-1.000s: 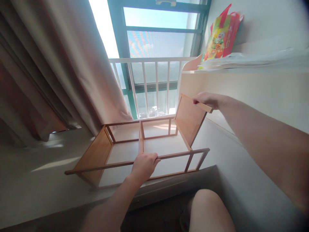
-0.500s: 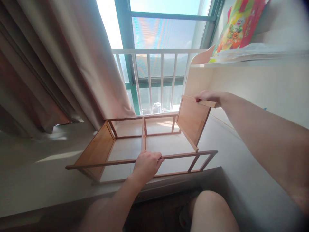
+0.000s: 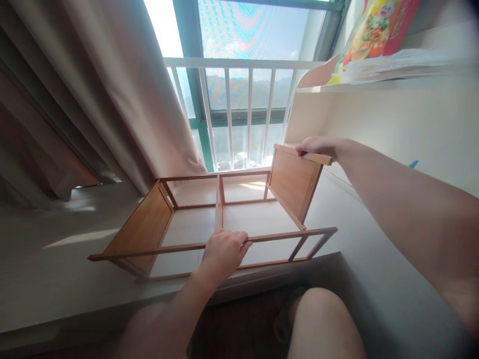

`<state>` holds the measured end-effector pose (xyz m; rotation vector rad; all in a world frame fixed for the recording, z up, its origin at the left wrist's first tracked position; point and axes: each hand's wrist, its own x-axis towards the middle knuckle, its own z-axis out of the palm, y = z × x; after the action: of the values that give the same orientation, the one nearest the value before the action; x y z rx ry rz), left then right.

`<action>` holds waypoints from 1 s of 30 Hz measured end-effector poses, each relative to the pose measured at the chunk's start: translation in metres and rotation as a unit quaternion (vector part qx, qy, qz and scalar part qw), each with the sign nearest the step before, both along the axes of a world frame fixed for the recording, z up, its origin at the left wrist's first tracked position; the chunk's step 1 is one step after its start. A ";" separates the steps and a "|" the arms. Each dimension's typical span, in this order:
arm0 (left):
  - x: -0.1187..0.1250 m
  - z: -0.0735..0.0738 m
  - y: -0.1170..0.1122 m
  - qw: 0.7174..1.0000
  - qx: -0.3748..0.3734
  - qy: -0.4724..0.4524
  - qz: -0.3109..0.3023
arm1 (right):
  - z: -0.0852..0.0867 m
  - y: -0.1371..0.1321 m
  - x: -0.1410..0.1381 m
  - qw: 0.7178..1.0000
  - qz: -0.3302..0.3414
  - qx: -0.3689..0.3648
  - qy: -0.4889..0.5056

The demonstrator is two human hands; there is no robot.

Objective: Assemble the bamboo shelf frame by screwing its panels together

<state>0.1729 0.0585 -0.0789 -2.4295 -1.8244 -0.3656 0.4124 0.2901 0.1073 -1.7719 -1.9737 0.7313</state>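
A brown wooden rack frame (image 3: pixel 179 249) lies on the pale ledge, with a solid panel (image 3: pixel 144 224) at its left end and a crossbar in the middle. My left hand (image 3: pixel 224 252) is closed around its near rail, close to that crossbar. My right hand (image 3: pixel 316 144) grips the top edge of a loose-looking wooden panel (image 3: pixel 295 182) at the frame's right end. The panel leans, its lower corner close to the near rail; whether it touches the frame there I cannot tell.
A grey-brown curtain (image 3: pixel 93 89) hangs at the left. Behind the frame stand a white railing (image 3: pixel 239 65) and a window. At the upper right a shelf (image 3: pixel 314 90) bears a colourful bag (image 3: pixel 374 35). My knee (image 3: pixel 324 319) is below the ledge (image 3: pixel 67 279).
The right-hand panel has shifted slightly left and down toward the frame's end. My left hand keeps its hold on the rail. The view has tilted down a little.
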 end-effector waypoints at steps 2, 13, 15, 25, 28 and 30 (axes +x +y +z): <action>0.000 0.000 0.000 1.000 0.004 0.000 0.002 | -0.004 -0.001 0.001 0.999 -0.009 -0.045 -0.018; 0.001 0.001 0.000 1.000 0.004 0.004 0.005 | -0.064 -0.005 0.001 0.998 0.041 -0.052 0.009; 0.001 0.002 0.000 1.000 0.001 0.005 0.006 | -0.076 -0.008 0.000 0.998 0.044 -0.049 -0.005; 0.002 0.002 0.000 1.000 -0.002 0.004 0.011 | -0.136 -0.004 0.011 0.993 0.101 -0.029 -0.045; 0.003 0.002 0.000 1.000 -0.005 0.001 0.015 | -0.146 -0.003 0.013 0.991 0.112 -0.024 -0.070; 0.003 0.002 0.000 1.000 -0.006 0.001 0.016 | -0.150 -0.003 0.014 0.990 0.117 -0.017 -0.080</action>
<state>0.1756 0.0587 -0.0767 -2.4055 -1.8679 -0.3509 0.4262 0.2872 -0.0424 -1.6829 -2.3178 0.7190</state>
